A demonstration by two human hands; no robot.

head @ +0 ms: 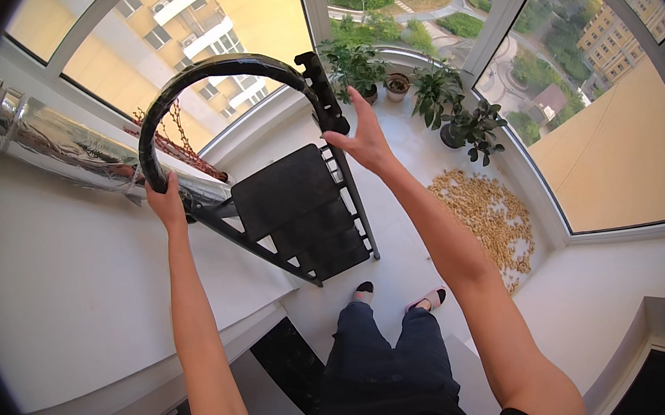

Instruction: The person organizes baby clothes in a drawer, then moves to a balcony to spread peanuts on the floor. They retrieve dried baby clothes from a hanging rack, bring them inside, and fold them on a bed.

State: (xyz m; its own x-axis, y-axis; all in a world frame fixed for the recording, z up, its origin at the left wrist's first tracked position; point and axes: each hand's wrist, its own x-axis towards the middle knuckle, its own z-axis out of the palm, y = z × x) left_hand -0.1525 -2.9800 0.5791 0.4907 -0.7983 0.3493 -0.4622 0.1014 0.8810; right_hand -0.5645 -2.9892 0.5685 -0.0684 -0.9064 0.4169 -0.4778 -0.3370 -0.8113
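A black folding step ladder (287, 191) stands upright before me, its broad dark steps facing up and a curved black tubular handrail (212, 67) arching over its top. My left hand (167, 205) is closed around the lower left end of that rail. Close to the rail's right end, beside a black notched plastic part (321, 95), my right hand (364, 136) is spread with thumb and fingers apart. It holds nothing, and whether its thumb touches the black part is unclear.
Peanuts in shells (484, 215) lie spread on the white floor to the right. Several potted plants (397, 84) stand along the windows. At left, a clear-wrapped long bundle (73, 145) and red-berried stems (178, 145) lie near a white ledge (71, 286). My slippered feet (364, 293) are below the ladder.
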